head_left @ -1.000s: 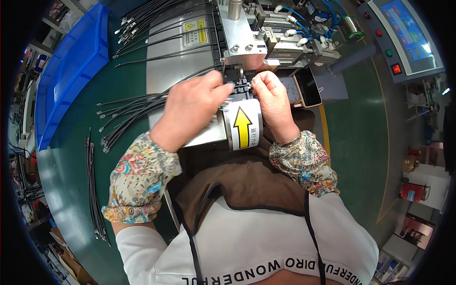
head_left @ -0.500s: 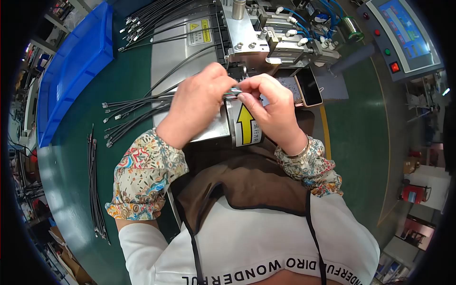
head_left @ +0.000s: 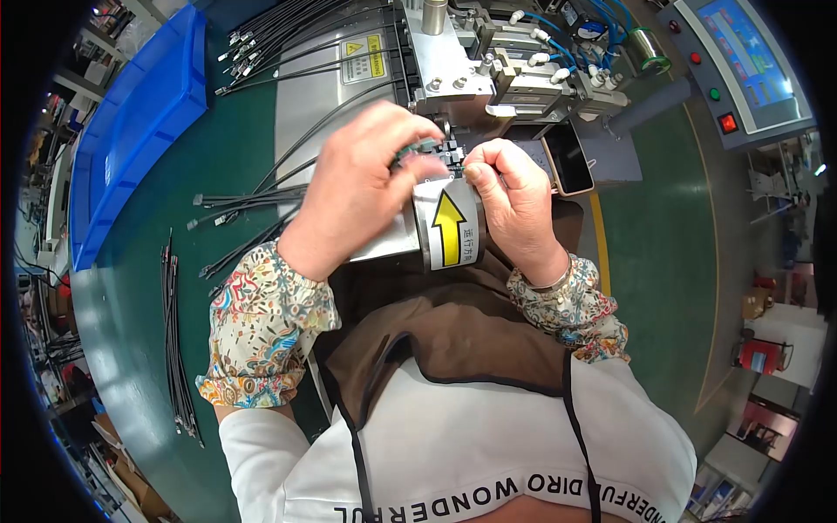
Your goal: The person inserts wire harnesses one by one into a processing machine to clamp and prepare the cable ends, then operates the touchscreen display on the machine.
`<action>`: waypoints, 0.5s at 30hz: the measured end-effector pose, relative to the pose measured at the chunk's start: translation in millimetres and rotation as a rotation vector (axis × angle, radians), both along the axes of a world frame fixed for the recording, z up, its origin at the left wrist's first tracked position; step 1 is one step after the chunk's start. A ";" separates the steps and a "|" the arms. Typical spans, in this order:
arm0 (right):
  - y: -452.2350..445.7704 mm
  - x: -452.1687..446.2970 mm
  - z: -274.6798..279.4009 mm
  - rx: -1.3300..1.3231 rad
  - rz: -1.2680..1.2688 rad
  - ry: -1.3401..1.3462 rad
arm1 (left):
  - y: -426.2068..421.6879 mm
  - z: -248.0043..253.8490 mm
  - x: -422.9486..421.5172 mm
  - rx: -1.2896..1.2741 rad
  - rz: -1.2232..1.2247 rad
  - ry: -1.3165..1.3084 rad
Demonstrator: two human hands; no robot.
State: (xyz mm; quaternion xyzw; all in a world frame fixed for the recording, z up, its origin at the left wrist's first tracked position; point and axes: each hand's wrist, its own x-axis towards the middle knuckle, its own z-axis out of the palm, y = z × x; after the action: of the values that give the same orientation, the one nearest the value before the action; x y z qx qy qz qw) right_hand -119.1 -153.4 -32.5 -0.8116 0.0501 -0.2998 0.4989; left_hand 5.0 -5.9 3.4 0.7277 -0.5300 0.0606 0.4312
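My left hand (head_left: pixel 353 187) is curled over the machine's front, its fingers wrapped round a bunch of black cables (head_left: pixel 248 199) that trail out to the left. Small teal wire ends (head_left: pixel 422 150) show between its thumb and fingers, partly blurred. Just to the right, my right hand (head_left: pixel 516 196) is closed in a pinch, thumb against forefinger; whatever lies in the pinch is too small to make out. Between the hands sits a row of small dark fixtures (head_left: pixel 452 155), above a white label with a yellow arrow (head_left: pixel 449 228).
More black cables (head_left: pixel 261 44) lie across the metal cover (head_left: pixel 301 113), and a separate bundle (head_left: pixel 174 349) rests on the green table. A blue tray (head_left: pixel 139 131) stands at left. Pneumatic cylinders (head_left: pixel 540 83), a dark open box (head_left: pixel 568 159), a solder spool (head_left: pixel 647 50) and a control panel (head_left: pixel 741 65) are on the right.
My hands were together at the wire ends and are now apart. The right has shifted slightly right, the left slightly up and left; the cables trailing from it have moved a little.
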 end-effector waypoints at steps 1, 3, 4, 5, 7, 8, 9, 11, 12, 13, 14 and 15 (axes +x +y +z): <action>-0.9 -0.5 0.5 0.010 0.012 0.001 | 1.4 -0.9 -3.5 0.066 -0.056 0.060; -2.1 -1.5 0.8 0.058 0.046 0.001 | 1.3 -4.2 -7.8 0.121 -0.095 0.194; -2.0 -2.2 0.5 0.096 0.066 -0.001 | 1.2 -4.3 -7.5 0.125 -0.085 0.223; -1.7 -2.8 0.2 0.134 0.085 -0.002 | 1.0 -4.4 -7.2 0.128 -0.076 0.254; -1.7 -3.4 -0.4 0.154 0.081 0.008 | -0.3 -5.2 -7.7 0.131 -0.066 0.279; -2.1 -4.0 -0.5 0.163 0.080 0.013 | -1.9 -6.2 -9.1 0.132 -0.064 0.276; -1.9 -4.3 0.2 0.165 0.077 0.018 | -2.8 -6.8 -10.3 0.134 -0.061 0.272; -0.9 -3.8 3.4 0.167 0.071 0.027 | -3.4 -6.7 -11.6 0.126 -0.055 0.257; -0.9 -3.4 4.3 0.157 0.074 0.034 | -3.5 -6.5 -12.0 0.122 -0.052 0.249; -1.3 -2.9 5.3 0.146 0.077 0.040 | -3.7 -6.7 -11.9 0.114 -0.053 0.250; -1.4 -2.6 6.2 0.135 0.080 0.046 | -3.8 -7.2 -11.7 0.106 -0.054 0.251; -1.5 -3.0 7.1 0.250 0.116 0.071 | -3.9 -7.8 -11.9 0.098 -0.055 0.254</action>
State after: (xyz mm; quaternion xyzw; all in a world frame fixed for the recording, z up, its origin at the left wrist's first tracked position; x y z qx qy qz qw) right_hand -122.1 -154.9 -25.4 -0.7547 0.0574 -0.2330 0.6107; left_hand -6.9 -9.8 -4.4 0.7351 -0.4931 -0.0698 0.4601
